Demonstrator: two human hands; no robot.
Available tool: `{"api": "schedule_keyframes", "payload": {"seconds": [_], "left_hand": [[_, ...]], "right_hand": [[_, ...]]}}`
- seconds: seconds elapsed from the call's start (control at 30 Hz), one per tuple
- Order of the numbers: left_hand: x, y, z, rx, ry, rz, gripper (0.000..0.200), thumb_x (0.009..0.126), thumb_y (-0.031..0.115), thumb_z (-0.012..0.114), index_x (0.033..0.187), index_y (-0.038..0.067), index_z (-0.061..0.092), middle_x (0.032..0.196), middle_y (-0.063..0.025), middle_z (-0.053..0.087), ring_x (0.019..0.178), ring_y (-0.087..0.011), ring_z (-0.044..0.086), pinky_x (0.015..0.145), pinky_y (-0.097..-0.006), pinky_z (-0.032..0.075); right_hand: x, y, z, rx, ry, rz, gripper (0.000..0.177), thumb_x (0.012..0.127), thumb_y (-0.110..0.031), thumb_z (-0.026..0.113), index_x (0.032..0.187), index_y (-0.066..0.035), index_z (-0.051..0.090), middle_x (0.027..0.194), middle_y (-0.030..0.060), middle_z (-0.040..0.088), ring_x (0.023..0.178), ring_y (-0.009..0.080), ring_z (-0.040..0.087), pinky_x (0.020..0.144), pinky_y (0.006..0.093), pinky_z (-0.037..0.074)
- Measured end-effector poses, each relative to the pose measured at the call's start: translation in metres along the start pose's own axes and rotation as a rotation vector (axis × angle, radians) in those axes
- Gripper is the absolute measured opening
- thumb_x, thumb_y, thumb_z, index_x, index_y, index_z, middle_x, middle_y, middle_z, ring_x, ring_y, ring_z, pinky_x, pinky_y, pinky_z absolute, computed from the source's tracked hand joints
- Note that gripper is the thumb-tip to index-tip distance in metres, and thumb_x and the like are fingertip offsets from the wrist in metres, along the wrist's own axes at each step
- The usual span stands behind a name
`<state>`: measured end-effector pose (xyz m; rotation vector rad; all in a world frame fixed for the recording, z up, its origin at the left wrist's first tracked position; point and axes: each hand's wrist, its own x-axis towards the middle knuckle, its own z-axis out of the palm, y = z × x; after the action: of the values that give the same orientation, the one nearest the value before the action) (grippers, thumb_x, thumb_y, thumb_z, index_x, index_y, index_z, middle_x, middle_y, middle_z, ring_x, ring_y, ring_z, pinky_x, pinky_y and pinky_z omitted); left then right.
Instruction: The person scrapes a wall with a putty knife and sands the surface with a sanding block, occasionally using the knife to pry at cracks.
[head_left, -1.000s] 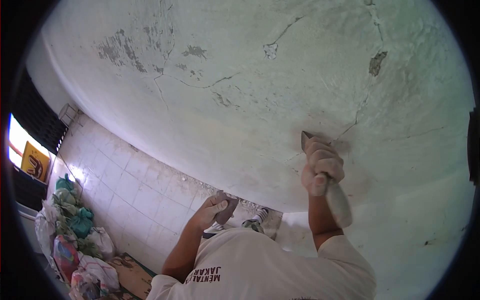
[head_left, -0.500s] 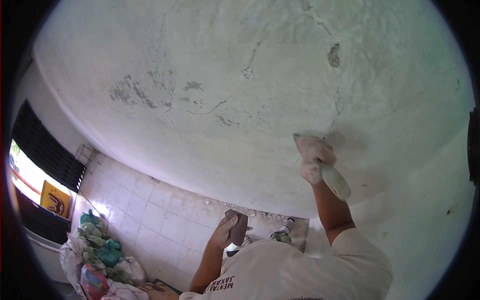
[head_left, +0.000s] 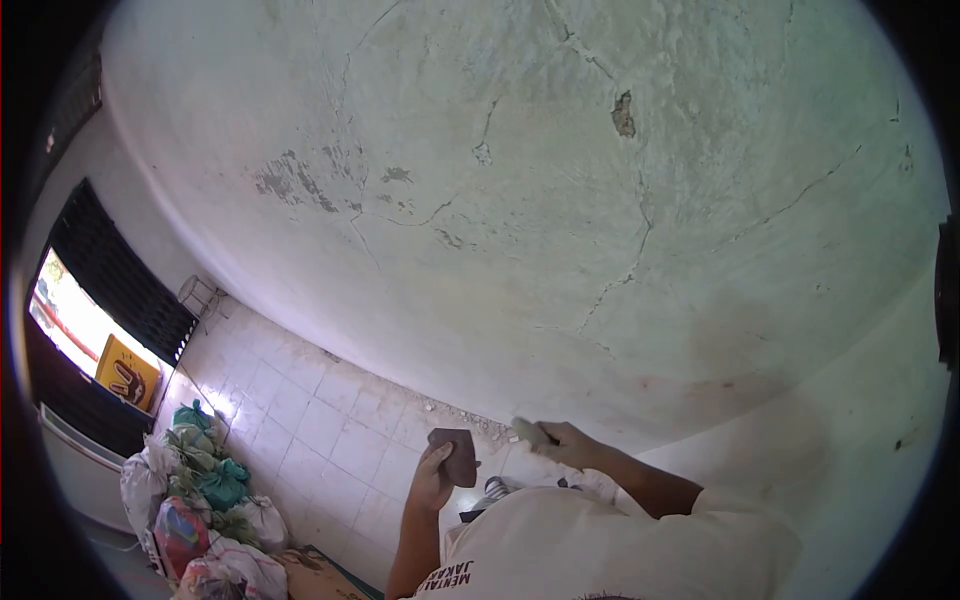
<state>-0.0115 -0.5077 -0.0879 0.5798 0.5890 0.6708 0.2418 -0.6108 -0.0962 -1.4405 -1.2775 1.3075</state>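
In the lower middle of the head view, my left hand [head_left: 430,483] grips a flat reddish-brown plate [head_left: 459,458] with straight, angled edges. My thumb lies over its face. To the right, my right hand [head_left: 572,445] is closed around a hand tool whose pale greenish part [head_left: 530,432] sticks out to the left, toward the plate. The rest of the tool is hidden in the fingers, so its exact kind cannot be made out. Both hands are away from the cracked pale wall [head_left: 520,290]. A long crack [head_left: 641,235] runs down it below a broken patch [head_left: 623,114].
Grey flaked paint [head_left: 295,180] marks the wall's left part. Debris [head_left: 440,408] lies along its foot on the tiled floor [head_left: 310,430]. Several filled bags [head_left: 223,484] are heaped at lower left. Behind them stand a yellow sign [head_left: 127,370], a dark shutter [head_left: 120,270] and a stool [head_left: 196,294].
My right hand has come down off the wall with the tool and is now beside the left hand. The left hand still holds the plate. The view has shifted slightly.
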Motion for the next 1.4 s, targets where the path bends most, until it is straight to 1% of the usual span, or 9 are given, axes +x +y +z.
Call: {"api": "schedule_keyframes", "payload": {"seconds": [0.2,0.47,0.6,0.63,0.77,0.87,0.97,1.17,1.4], "left_hand": [[0.017,-0.06,0.014,0.283,0.16,0.016,0.029,0.085,0.013,0.067,0.109,0.004,0.056,0.099,-0.0068,0.063,0.088,-0.0157,0.062,0.078,-0.0307,0.052],[0.029,-0.107,0.08,0.418,0.07,0.156,0.04,0.083,0.002,0.063,0.119,0.005,0.045,0.096,-0.0071,0.061,0.088,-0.0144,0.06,0.077,-0.0266,0.049],[0.024,-0.13,0.073,0.385,0.121,0.181,0.034,0.081,-0.001,0.057,0.113,0.007,0.048,0.09,-0.0038,0.058,0.083,-0.0113,0.055,0.074,-0.0241,0.046],[0.021,-0.133,0.07,0.392,0.137,0.178,0.033,0.08,-0.001,0.055,0.111,0.008,0.049,0.089,-0.0029,0.057,0.081,-0.0105,0.054,0.072,-0.0234,0.045],[0.01,-0.137,0.07,0.327,0.18,0.163,0.022,0.082,0.006,0.053,0.104,0.008,0.052,0.085,-0.0007,0.055,0.076,-0.0093,0.051,0.071,-0.0223,0.042],[0.006,-0.139,0.066,0.302,0.189,0.175,0.017,0.091,0.02,0.05,0.101,0.007,0.055,0.085,-0.0008,0.056,0.076,-0.0095,0.052,0.07,-0.0239,0.043],[0.008,-0.134,0.066,0.382,0.25,0.166,0.043,0.098,0.041,0.041,0.093,0.003,0.062,0.083,-0.0024,0.059,0.073,-0.01,0.053,0.069,-0.0252,0.043],[0.025,-0.084,0.058,0.84,-0.253,-0.126,0.037,0.096,0.03,0.048,0.081,0.001,0.066,0.071,-0.0013,0.059,0.072,-0.0096,0.054,0.069,-0.0251,0.044],[0.062,-0.003,0.111,0.86,-0.583,-0.425,0.03,0.094,0.024,0.054,0.111,0.0,0.059,0.093,-0.0034,0.062,0.082,-0.0103,0.056,0.075,-0.0262,0.047]], "right_hand": [[-0.04,-0.002,-0.027,-0.293,0.062,-0.412,0.023,0.074,-0.014,0.074,0.087,-0.001,0.06,0.071,0.0069,0.052,0.069,0.0164,0.053,0.063,0.0295,0.045],[-0.104,-0.051,-0.1,-0.411,0.131,-0.081,0.039,0.073,-0.014,0.072,0.105,-0.004,0.051,0.076,0.0104,0.059,0.068,0.0221,0.059,0.064,0.0334,0.047],[-0.123,-0.074,-0.119,-0.118,0.409,-0.583,0.029,0.072,0.0,0.068,0.096,-0.004,0.052,0.085,0.0081,0.06,0.079,0.0192,0.06,0.073,0.0306,0.048],[-0.125,-0.057,-0.125,0.205,0.411,-0.529,0.037,0.072,0.004,0.067,0.102,-0.006,0.049,0.093,0.0104,0.06,0.086,0.0203,0.061,0.079,0.0328,0.049],[-0.137,-0.067,-0.122,0.246,0.072,-0.393,0.059,0.075,0.005,0.063,0.125,-0.004,0.033,0.087,0.0097,0.057,0.082,0.0199,0.062,0.072,0.0358,0.052],[-0.133,-0.05,-0.093,0.57,0.031,-0.224,0.042,0.081,-0.004,0.059,0.118,-0.004,0.04,0.074,0.0094,0.055,0.067,0.0201,0.061,0.063,0.0364,0.051],[-0.117,-0.028,-0.067,0.707,0.061,-0.059,0.031,0.086,-0.011,0.053,0.115,-0.003,0.046,0.071,0.009,0.054,0.052,0.0194,0.058,0.049,0.0312,0.047],[-0.077,-0.034,-0.055,0.629,0.189,-0.049,0.024,0.086,-0.008,0.051,0.108,-0.003,0.049,0.07,0.0091,0.055,0.047,0.0183,0.056,0.047,0.0297,0.048],[-0.021,-0.089,-0.046,0.752,0.414,-0.223,0.013,0.091,-0.008,0.047,0.104,-0.005,0.044,0.066,0.0096,0.054,0.048,0.018,0.056,0.045,0.0296,0.049]]}}
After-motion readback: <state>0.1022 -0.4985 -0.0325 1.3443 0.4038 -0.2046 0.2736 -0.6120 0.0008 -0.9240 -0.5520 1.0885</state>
